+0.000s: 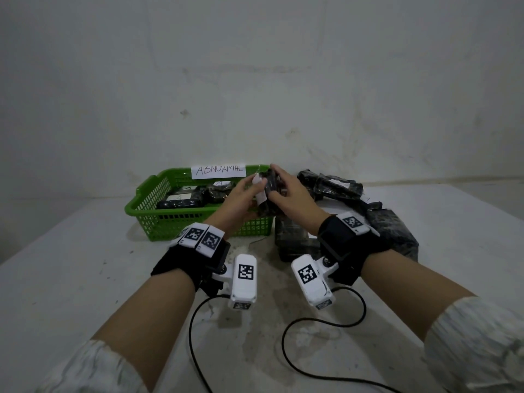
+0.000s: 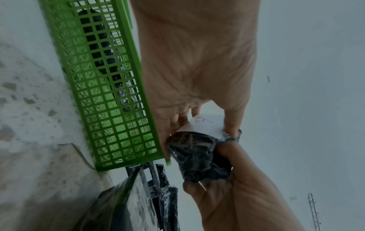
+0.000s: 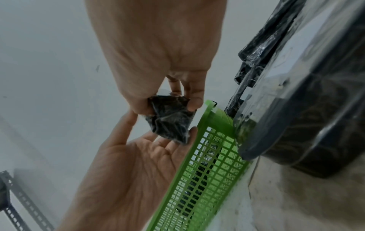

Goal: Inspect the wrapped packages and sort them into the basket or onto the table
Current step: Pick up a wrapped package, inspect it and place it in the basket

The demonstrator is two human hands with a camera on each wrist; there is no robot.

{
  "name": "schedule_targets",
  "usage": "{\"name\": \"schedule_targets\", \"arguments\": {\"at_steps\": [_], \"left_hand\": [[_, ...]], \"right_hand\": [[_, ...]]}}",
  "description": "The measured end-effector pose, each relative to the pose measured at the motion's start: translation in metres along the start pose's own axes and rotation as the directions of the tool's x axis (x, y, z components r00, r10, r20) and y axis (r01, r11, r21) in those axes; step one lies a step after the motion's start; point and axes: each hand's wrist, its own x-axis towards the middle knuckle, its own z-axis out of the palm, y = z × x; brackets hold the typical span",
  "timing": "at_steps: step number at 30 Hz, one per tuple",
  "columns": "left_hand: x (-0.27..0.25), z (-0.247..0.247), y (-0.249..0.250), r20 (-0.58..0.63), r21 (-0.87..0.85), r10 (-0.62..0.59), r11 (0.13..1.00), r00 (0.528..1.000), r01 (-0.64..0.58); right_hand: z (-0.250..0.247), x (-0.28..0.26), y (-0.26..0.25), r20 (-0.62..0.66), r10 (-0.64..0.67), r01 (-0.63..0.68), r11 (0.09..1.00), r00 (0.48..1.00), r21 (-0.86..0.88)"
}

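Note:
Both hands hold one small black wrapped package (image 1: 268, 194) (image 2: 197, 156) (image 3: 169, 120) in the air above the right end of the green basket (image 1: 141, 199). A white paper label (image 1: 258, 191) (image 2: 207, 123) is on it. My left hand (image 1: 253, 195) (image 2: 199, 125) pinches the labelled end between thumb and fingers. From the other side, my right hand (image 1: 276, 188) (image 3: 169, 101) grips the package with curled fingers. The basket carries a paper sign reading ABNORMAL (image 1: 218, 171) and holds two or three black packages (image 1: 181, 199).
A pile of black wrapped packages (image 1: 334, 182) lies on the white table (image 1: 85, 279) right of the basket, with larger ones (image 1: 394, 231) (image 3: 316, 125) nearer me. Black cables (image 1: 312, 321) loop on the table under my wrists. A wall stands close behind.

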Motion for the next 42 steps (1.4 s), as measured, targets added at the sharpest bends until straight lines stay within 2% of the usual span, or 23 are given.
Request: {"name": "schedule_targets", "arguments": {"at_steps": [4, 7, 11, 15, 18, 21, 26, 27, 31, 33, 38, 42], "left_hand": [[-0.001, -0.002, 0.002, -0.066, -0.035, 0.03, 0.999, 0.997, -0.032], [-0.004, -0.005, 0.008, -0.076, -0.09, 0.045, 0.995, 0.996, -0.052], [-0.008, -0.009, 0.015, 0.02, -0.198, -0.04, 0.979, 0.999, 0.043], [-0.007, -0.009, 0.014, 0.095, -0.169, -0.119, 0.977, 0.988, 0.134], [-0.007, -0.008, 0.01, 0.126, -0.166, -0.144, 0.972, 0.981, 0.164], [-0.005, -0.007, 0.007, 0.138, -0.195, -0.138, 0.967, 0.981, 0.164], [-0.003, -0.008, 0.006, 0.041, -0.2, -0.06, 0.978, 0.997, 0.067], [-0.002, -0.009, 0.006, 0.027, -0.189, -0.035, 0.981, 0.999, 0.04], [0.0, -0.011, 0.008, 0.003, -0.149, 0.064, 0.987, 0.998, -0.063], [-0.001, -0.01, 0.01, 0.029, -0.128, 0.145, 0.982, 0.989, -0.14], [-0.002, -0.009, 0.008, 0.124, -0.07, 0.313, 0.949, 0.941, -0.307], [-0.002, -0.009, 0.004, 0.16, -0.034, 0.346, 0.938, 0.925, -0.345]], "right_hand": [[-0.005, -0.004, -0.004, 0.123, 0.063, -0.087, 0.976, 0.99, 0.198], [-0.008, -0.008, -0.005, 0.191, 0.011, -0.058, 0.968, 0.982, 0.243], [-0.01, -0.005, -0.003, 0.137, -0.042, 0.012, 0.978, 0.99, 0.211], [-0.009, -0.006, -0.002, 0.097, -0.033, 0.009, 0.971, 0.995, 0.237], [-0.005, -0.007, -0.004, 0.039, -0.04, 0.031, 0.975, 0.998, 0.219], [-0.005, -0.006, -0.007, 0.062, -0.059, 0.048, 0.984, 0.996, 0.169], [-0.011, -0.003, -0.001, 0.218, -0.031, -0.037, 0.953, 0.975, 0.3], [-0.012, -0.002, -0.002, 0.211, -0.025, -0.05, 0.938, 0.977, 0.342], [-0.016, 0.004, -0.004, 0.025, 0.092, -0.091, 0.854, 0.995, 0.512], [-0.017, 0.007, -0.003, -0.008, 0.157, -0.13, 0.846, 0.988, 0.517], [-0.012, 0.008, 0.0, 0.044, 0.183, -0.181, 0.855, 0.982, 0.485], [-0.01, 0.006, -0.002, 0.041, 0.183, -0.174, 0.804, 0.982, 0.569]]}}
